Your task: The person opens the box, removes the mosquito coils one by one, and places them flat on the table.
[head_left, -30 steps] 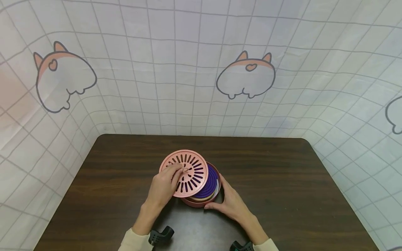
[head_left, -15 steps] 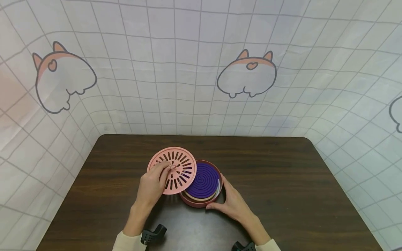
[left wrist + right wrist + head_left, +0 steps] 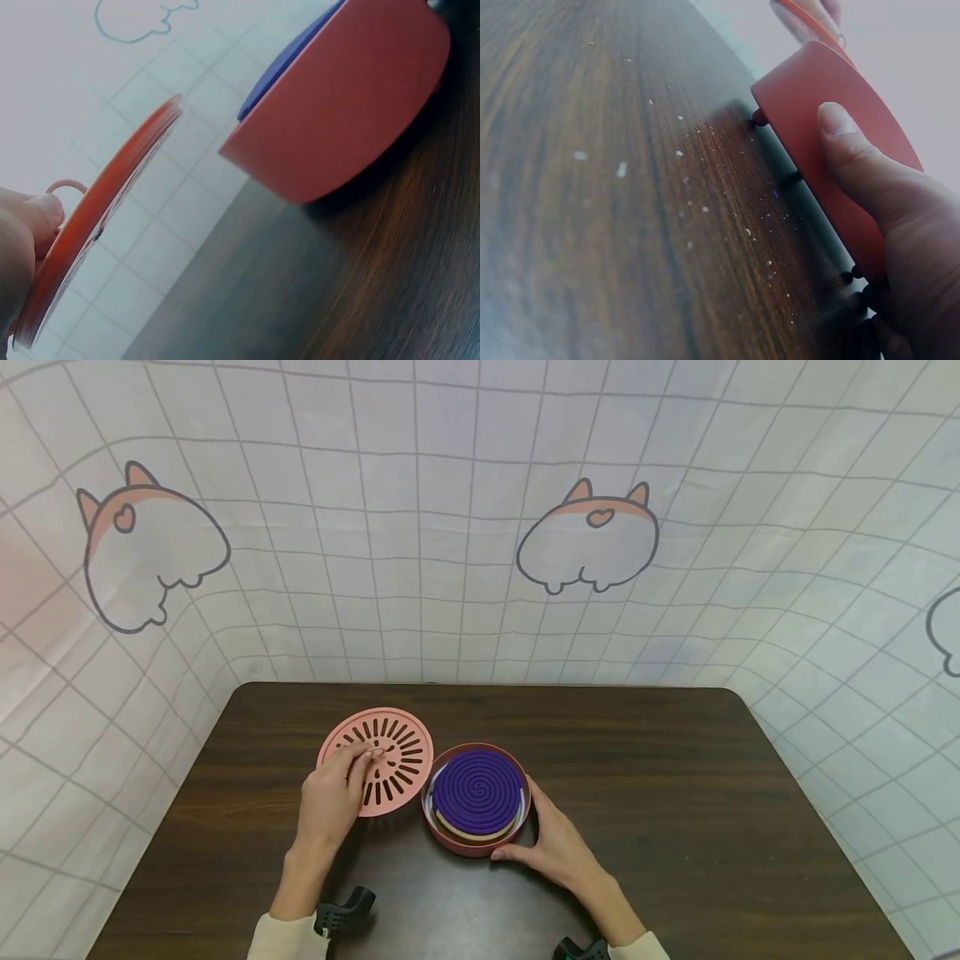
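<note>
My left hand (image 3: pixel 330 797) pinches the small ring handle (image 3: pixel 67 184) on a round pink slotted lid (image 3: pixel 401 768). The lid is raised off the table, just left of a round red mosquito coil box (image 3: pixel 468 850). Inside that box lies a purple mosquito coil (image 3: pixel 477 793), with a tan edge and something whitish showing beneath it. On the box's right side my right hand (image 3: pixel 558 847) grips the outer wall, thumb at the front. Seen from the right wrist, the thumb (image 3: pixel 859 154) presses flat on the red wall, and short feet (image 3: pixel 760 118) hold the box above the wood.
A dark wood-grain table (image 3: pixel 660 793) carries everything. Small pale crumbs (image 3: pixel 622 169) are scattered on it near the box. A white gridded curtain (image 3: pixel 420 568) with cartoon animal prints hangs behind and along both sides.
My left hand has carried the lid leftward off the box, uncovering the whole purple coil. The right hand has stayed on the box's side, which has hardly moved.
</note>
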{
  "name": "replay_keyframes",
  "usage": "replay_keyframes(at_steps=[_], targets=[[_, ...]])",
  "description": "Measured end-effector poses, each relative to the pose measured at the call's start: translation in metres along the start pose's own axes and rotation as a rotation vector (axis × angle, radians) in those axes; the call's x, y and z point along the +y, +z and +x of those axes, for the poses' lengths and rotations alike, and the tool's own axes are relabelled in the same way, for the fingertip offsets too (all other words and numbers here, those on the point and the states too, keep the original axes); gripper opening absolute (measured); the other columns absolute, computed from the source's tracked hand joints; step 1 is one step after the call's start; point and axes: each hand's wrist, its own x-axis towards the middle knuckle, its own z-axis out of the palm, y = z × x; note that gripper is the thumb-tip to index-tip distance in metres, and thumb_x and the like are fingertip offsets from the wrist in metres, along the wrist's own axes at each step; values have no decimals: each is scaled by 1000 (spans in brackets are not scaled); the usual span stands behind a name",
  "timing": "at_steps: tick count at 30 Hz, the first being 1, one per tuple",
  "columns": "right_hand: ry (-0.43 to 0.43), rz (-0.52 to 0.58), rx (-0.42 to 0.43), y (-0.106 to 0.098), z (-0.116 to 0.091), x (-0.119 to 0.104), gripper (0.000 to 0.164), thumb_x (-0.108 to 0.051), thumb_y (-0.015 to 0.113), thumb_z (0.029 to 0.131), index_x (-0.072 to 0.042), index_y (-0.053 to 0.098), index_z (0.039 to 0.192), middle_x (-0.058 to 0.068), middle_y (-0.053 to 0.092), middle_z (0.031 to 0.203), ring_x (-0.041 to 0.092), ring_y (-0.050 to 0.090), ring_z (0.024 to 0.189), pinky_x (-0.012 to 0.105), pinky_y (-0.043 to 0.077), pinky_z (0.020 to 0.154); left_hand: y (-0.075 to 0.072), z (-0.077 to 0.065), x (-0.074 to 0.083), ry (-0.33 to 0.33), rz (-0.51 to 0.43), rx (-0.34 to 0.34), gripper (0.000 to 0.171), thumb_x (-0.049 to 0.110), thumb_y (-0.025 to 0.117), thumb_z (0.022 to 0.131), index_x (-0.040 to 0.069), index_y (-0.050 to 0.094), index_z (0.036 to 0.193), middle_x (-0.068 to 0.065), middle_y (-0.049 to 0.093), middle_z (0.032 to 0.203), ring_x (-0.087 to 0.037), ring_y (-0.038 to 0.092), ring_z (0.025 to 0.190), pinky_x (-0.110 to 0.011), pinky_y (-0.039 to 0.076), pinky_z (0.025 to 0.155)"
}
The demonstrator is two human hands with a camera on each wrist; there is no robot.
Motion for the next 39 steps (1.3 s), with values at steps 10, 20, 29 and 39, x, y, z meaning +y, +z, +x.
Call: replay_keyframes(at_steps=[10,20,29,39], targets=[[7,0,-12,-1,-1,0,127,-68,84,62,-21,21,161,5,36,162,26,39,147,49,36,117,3,-1,-18,-82,2,-14,15,8,69,93,-1,73,103,-17,76,98,-36,74,90,-52,58,79],[-1,5,8,0,-1,0,126,-71,82,62,-24,21,161,4,37,161,27,40,146,51,38,115,2,-1,-33,-134,21,-41,16,9,67,95,-2,74,104,-19,76,97,-38,73,88,-55,57,78],[-7,14,6,0,-2,1,125,-69,83,62,-23,23,161,4,38,161,27,41,145,51,39,115,3,-3,-47,-201,35,-52,17,9,66,96,-3,73,105,-21,75,98,-41,72,90,-56,57,79],[-2,10,10,0,-1,1,125,-69,83,62,-24,22,161,4,38,161,27,41,146,51,38,115,6,-5,-57,-260,63,-71,19,12,65,97,-3,73,105,-22,75,99,-41,72,91,-56,56,79]])
